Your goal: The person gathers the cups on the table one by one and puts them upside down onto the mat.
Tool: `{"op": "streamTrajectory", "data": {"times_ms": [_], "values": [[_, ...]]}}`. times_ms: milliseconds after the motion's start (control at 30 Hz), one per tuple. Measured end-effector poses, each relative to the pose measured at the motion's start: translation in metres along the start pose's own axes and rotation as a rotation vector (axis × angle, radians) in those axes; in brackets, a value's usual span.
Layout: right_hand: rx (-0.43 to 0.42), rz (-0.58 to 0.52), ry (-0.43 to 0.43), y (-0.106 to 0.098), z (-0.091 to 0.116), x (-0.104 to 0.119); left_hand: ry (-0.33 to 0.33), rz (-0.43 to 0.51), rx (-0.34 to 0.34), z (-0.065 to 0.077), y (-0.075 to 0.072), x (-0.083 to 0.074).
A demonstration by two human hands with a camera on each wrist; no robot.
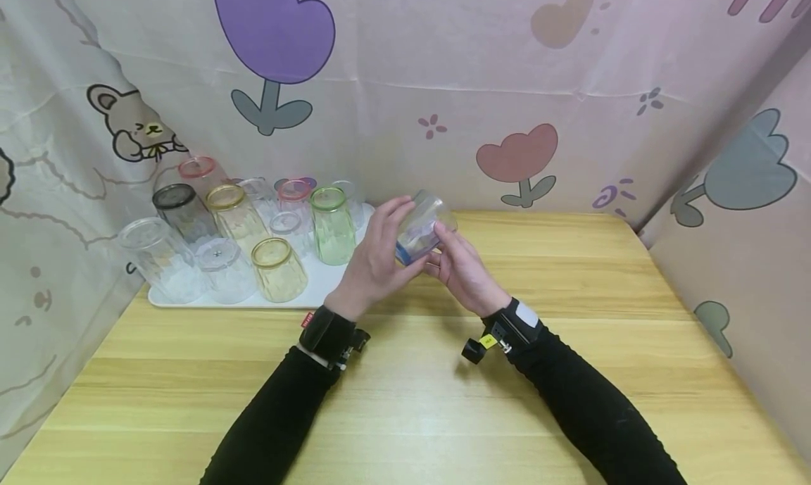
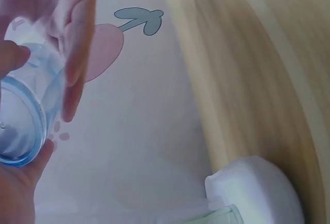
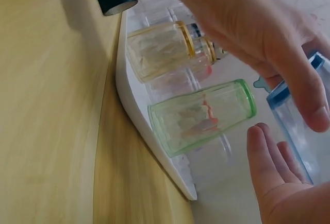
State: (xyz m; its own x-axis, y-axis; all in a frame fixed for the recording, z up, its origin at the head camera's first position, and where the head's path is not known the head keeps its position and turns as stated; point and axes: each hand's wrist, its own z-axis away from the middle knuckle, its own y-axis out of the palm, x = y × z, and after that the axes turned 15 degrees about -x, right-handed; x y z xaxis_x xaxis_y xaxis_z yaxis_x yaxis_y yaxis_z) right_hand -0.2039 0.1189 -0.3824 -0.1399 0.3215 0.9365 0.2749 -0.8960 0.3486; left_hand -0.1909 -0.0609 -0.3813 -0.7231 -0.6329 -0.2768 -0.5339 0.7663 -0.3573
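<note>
A clear drinking glass (image 1: 426, 224) with a blue-tinted end is held tilted in the air between both hands, above the back part of the table. My left hand (image 1: 379, 249) grips it from the left, thumb near the blue end. From the right, my right hand (image 1: 465, 270) holds the same glass, with the thumb on its side and the fingers below. In the left wrist view, the blue rim of the glass (image 2: 38, 126) faces the camera. The right wrist view shows the left thumb (image 3: 314, 105) lying across the glass, which is partly cut off there.
A white tray (image 1: 317, 291) at the back left bears several upside-down glasses, among them a green one (image 1: 334, 228), a yellow one (image 1: 279, 270) and a dark-rimmed one (image 1: 184, 214). The wooden table (image 1: 412, 400) meets a patterned cloth backdrop (image 1: 393, 119) behind.
</note>
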Motion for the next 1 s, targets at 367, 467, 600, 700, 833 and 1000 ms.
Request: {"op": "streamTrajectory", "data": {"times_ms": [367, 467, 600, 700, 833, 1000], "values": [[0.007, 0.082, 0.004, -0.003, -0.006, -0.006, -0.011, -0.015, 0.010, -0.017, -0.029, -0.001], [0.002, 0.102, 0.008, -0.005, -0.008, -0.006, 0.007, -0.014, -0.015, -0.024, -0.039, 0.000], [-0.019, 0.127, 0.018, -0.007, -0.010, -0.008, 0.013, -0.011, -0.032, -0.031, -0.053, 0.002], [-0.055, 0.178, 0.036, -0.007, -0.012, -0.012, -0.009, -0.041, -0.020, -0.035, -0.064, 0.002], [-0.066, 0.323, 0.056, -0.003, -0.016, -0.018, -0.080, -0.079, 0.003, -0.036, -0.075, 0.004], [-0.057, 0.479, 0.035, 0.014, -0.027, -0.026, -0.177, -0.123, 0.042, -0.037, -0.084, 0.005]]}}
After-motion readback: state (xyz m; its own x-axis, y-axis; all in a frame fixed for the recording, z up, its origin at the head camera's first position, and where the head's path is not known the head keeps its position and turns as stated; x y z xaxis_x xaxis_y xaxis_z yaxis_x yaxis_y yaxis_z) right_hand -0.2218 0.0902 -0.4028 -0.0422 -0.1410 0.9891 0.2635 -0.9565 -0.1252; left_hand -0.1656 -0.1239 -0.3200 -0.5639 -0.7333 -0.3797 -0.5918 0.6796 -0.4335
